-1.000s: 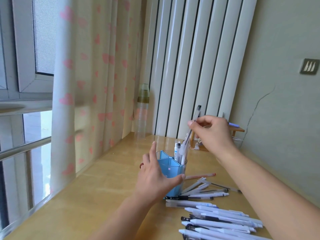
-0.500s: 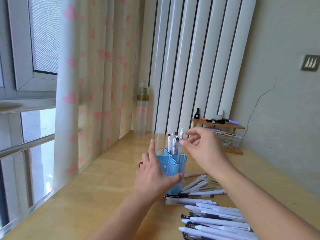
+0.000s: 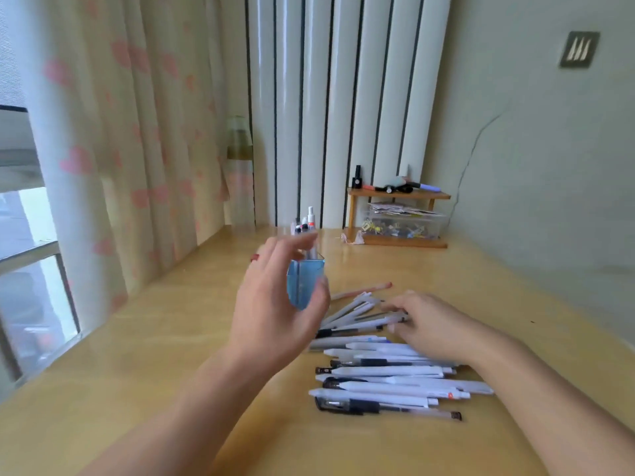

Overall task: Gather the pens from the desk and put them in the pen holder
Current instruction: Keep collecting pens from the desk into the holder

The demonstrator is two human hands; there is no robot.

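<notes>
Head view:

- Pen holder [image 3: 305, 285], one: blue, translucent, standing upright on the wooden desk [image 3: 144, 355], with several pens standing in it, tips and caps sticking up above its rim; the blur is keeping me from an exact count.
- Left hand [image 3: 275, 304], one: hovering just in front of the holder with the fingers spread and curved, thumb near the holder's lower right corner; whether it is touching the holder I cannot tell. It is gripping nothing that I can see.
- Right hand [image 3: 433, 324], one: lying palm down at the far end of the loose pens, fingers close together and reaching left; the fingertips are resting on or just over a white pen [image 3: 364, 324] whose long axis is running left to right. Whether they are pinching it I cannot tell.
- Loose pens [image 3: 385, 379], roughly fifteen to twenty, mostly white with a few black: lying flat on the desk to the right of the holder, long axes running mostly left to right, the farthest few fanning toward the far right.
- Pink pen [image 3: 364, 291], one: lying alone beyond the pile, slanting up to the right.
- Small wooden shelf [image 3: 398, 195], one: standing against the back wall, well apart from the hands.
</notes>
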